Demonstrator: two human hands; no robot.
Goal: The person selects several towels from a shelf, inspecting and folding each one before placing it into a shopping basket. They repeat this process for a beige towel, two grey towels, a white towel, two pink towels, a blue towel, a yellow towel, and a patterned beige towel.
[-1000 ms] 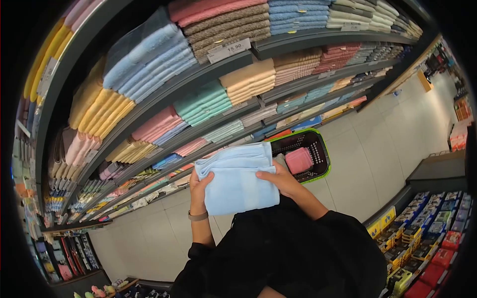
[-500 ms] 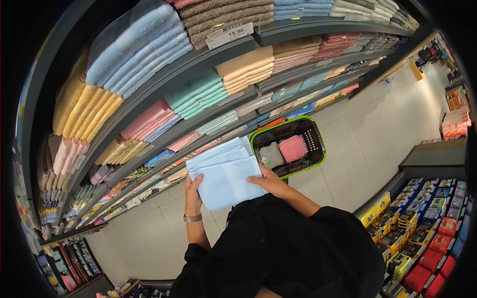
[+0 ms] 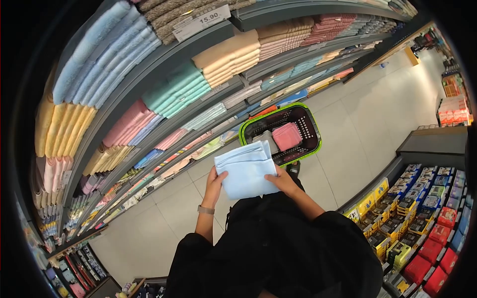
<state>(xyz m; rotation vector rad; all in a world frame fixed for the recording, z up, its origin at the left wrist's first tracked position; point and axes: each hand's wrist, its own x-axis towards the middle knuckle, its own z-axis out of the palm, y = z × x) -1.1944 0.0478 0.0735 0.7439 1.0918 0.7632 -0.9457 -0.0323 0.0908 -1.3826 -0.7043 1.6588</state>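
Observation:
A folded light blue towel (image 3: 247, 170) is held in front of my chest by both hands. My left hand (image 3: 214, 182) grips its left edge, and a watch band sits on that wrist. My right hand (image 3: 283, 181) grips its lower right corner. Just beyond the towel, on the floor, stands a black shopping basket with a green rim (image 3: 314, 147). Inside it lie a folded pink towel (image 3: 287, 136) and a grey towel partly hidden behind the blue one.
Long shelves (image 3: 149, 84) on the left carry stacks of folded towels in blue, yellow, pink, green and beige, with a price tag (image 3: 201, 22) reading 15.90. A low display of coloured boxes (image 3: 422, 208) stands at the right. Tiled floor (image 3: 377, 114) runs between them.
The blue towel and both hands have shifted right and slightly down, closer to my body. The view has tilted, so the basket now sits higher and nearer the centre.

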